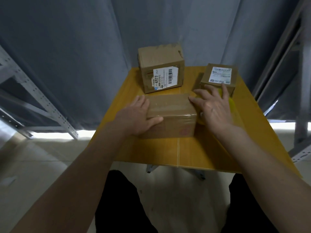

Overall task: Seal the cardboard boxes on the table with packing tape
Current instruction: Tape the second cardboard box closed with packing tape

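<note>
Seemingly three boxes (170,113), two hands (134,115).

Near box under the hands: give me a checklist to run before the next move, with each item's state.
1. Tape strip laid along the near box top seam: ok, glossy strip visible.
2. Left hand steadying the box: ok, it rests on the left end, thumb on the front edge.
3. Right hand grip on the tape roll: cannot tell, the hand covers the yellow roll.
4. Tape cut free from the roll: cannot tell.
5. Tall box sealed: not ok, top edge torn.
6. Small box sealed: cannot tell.
</note>
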`<state>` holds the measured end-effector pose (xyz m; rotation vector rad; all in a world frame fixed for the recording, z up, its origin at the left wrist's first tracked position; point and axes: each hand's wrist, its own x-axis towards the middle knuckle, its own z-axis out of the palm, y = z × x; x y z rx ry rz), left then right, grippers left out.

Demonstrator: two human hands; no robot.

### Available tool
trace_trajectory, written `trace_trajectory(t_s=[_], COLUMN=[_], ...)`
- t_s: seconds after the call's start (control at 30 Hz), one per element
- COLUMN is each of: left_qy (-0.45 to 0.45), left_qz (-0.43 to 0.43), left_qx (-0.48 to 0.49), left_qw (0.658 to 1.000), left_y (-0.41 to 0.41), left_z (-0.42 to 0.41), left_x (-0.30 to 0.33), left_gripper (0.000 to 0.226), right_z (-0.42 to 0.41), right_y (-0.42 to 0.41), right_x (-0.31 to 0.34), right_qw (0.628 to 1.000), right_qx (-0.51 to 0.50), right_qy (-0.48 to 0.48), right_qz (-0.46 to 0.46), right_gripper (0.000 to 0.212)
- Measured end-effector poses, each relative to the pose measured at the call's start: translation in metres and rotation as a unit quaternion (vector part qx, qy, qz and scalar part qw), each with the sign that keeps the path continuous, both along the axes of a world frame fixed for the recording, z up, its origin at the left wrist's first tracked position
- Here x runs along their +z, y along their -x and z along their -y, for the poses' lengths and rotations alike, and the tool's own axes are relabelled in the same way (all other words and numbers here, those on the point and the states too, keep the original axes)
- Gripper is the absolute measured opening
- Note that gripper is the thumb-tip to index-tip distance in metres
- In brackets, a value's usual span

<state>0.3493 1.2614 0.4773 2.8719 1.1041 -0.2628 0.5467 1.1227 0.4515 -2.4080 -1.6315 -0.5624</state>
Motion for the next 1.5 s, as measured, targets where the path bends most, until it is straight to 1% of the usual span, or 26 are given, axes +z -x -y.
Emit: trace_trajectory(t_s=[0.07, 0.1, 0.13, 0.17, 0.23, 0.27, 0.3, 0.33, 0.4, 0.47, 0.5, 0.53, 0.57, 0.6, 0.63, 0.67, 0.7, 0.77, 0.87, 0.93, 1.07, 1.2, 1.3, 1.33, 1.4, 1.5], left_qy=[-0.007, -0.006, -0.007, -0.016, -0.058, -0.077, -0.081, -0.074, -0.062, -0.085, -0.090, -0.070, -0.018, 0.045, 0.088, 0.101, 0.091, 0.058, 0.051, 0.051, 0.051, 0.025, 0.025, 0.021, 0.007, -0.017], left_qz=[-0.007, 0.012, 0.045, 0.091, 0.188, 0.211, 0.211, 0.193, 0.134, 0.095, 0.103, 0.125, 0.143, 0.142, 0.116, 0.077, 0.043, 0.017, 0.057, 0.089, 0.150, 0.169, 0.200, 0.200, 0.172, 0.086], left_qx=[0.026, 0.042, 0.059, 0.073, 0.084, 0.085, 0.086, 0.089, 0.113, 0.124, 0.099, 0.057, 0.006, -0.038, -0.071, -0.092, -0.105, -0.111, -0.105, -0.102, -0.104, -0.092, -0.060, -0.056, -0.054, -0.062], left_qw=[1.000, 0.999, 0.997, 0.993, 0.977, 0.971, 0.970, 0.974, 0.982, 0.984, 0.986, 0.988, 0.990, 0.988, 0.987, 0.988, 0.989, 0.992, 0.992, 0.989, 0.982, 0.981, 0.978, 0.978, 0.984, 0.994], left_y=[-0.006, -0.010, -0.014, -0.016, -0.017, -0.018, -0.019, -0.021, -0.026, -0.035, -0.042, -0.050, -0.060, -0.070, -0.080, -0.089, -0.097, -0.107, -0.112, -0.108, -0.092, -0.069, -0.051, -0.046, -0.041, -0.040], left_z=[0.002, 0.003, 0.003, 0.002, 0.002, 0.002, 0.002, 0.001, -0.001, 0.000, 0.003, 0.007, 0.012, 0.017, 0.021, 0.022, 0.021, 0.017, 0.011, 0.012, 0.010, 0.007, 0.001, 0.000, 0.000, 0.001], left_x=[-0.002, -0.004, -0.008, -0.013, -0.025, -0.028, -0.030, -0.028, -0.020, -0.007, -0.001, 0.004, 0.007, 0.009, 0.010, 0.009, 0.007, 0.001, -0.006, -0.009, -0.012, -0.011, -0.005, -0.002, 0.000, -0.003], left_gripper=[0.119, 0.120, 0.115, 0.103, 0.070, 0.060, 0.055, 0.053, 0.053, 0.057, 0.061, 0.068, 0.079, 0.094, 0.110, 0.123, 0.131, 0.135, 0.134, 0.132, 0.120, 0.114, 0.109, 0.103, 0.090, 0.085], right_z=[0.000, 0.000, 0.001, 0.001, 0.003, 0.004, 0.006, 0.008, 0.013, 0.018, 0.020, 0.021, 0.022, 0.023, 0.023, 0.023, 0.024, 0.025, 0.029, 0.030, 0.022, 0.008, -0.006, -0.010, -0.019, -0.026], right_y=[0.000, 0.001, 0.001, 0.001, 0.001, 0.001, 0.000, -0.001, -0.004, -0.008, -0.010, -0.013, -0.016, -0.020, -0.023, -0.026, -0.029, -0.032, -0.037, -0.038, -0.034, -0.024, -0.021, -0.020, -0.020, -0.021], right_x=[0.000, -0.001, -0.002, -0.002, -0.004, -0.004, -0.004, -0.004, -0.004, -0.004, -0.004, -0.005, -0.007, -0.010, -0.011, -0.013, -0.014, -0.018, -0.022, -0.023, -0.020, -0.021, -0.021, -0.021, -0.019, -0.016], right_qw=[1.000, 1.000, 1.000, 1.000, 0.999, 0.999, 0.998, 0.998, 0.994, 0.984, 0.974, 0.962, 0.952, 0.944, 0.939, 0.934, 0.929, 0.919, 0.907, 0.907, 0.916, 0.919, 0.938, 0.941, 0.937, 0.930], right_qx=[0.010, 0.014, 0.019, 0.024, 0.035, 0.041, 0.047, 0.052, 0.040, -0.016, -0.044, -0.060, -0.066, -0.066, -0.066, -0.066, -0.067, -0.067, -0.059, -0.049, -0.031, -0.010, -0.009, -0.005, 0.003, 0.014], right_qy=[-0.002, -0.003, -0.006, -0.011, -0.015, -0.020, -0.029, -0.041, -0.082, -0.123, -0.136, -0.144, -0.148, -0.151, -0.157, -0.164, -0.171, -0.178, -0.180, -0.171, -0.153, -0.143, -0.109, -0.103, -0.102, -0.104], right_qz=[-0.002, -0.002, -0.002, -0.002, -0.002, -0.004, -0.009, -0.020, -0.058, -0.125, -0.174, -0.222, -0.260, -0.284, -0.299, -0.311, -0.322, -0.345, -0.376, -0.382, -0.370, -0.367, -0.328, -0.324, -0.335, -0.353], right_gripper=[0.056, 0.056, 0.056, 0.055, 0.053, 0.053, 0.055, 0.058, 0.067, 0.074, 0.077, 0.078, 0.077, 0.076, 0.075, 0.073, 0.072, 0.071, 0.074, 0.077, 0.084, 0.087, 0.092, 0.093, 0.090, 0.085])
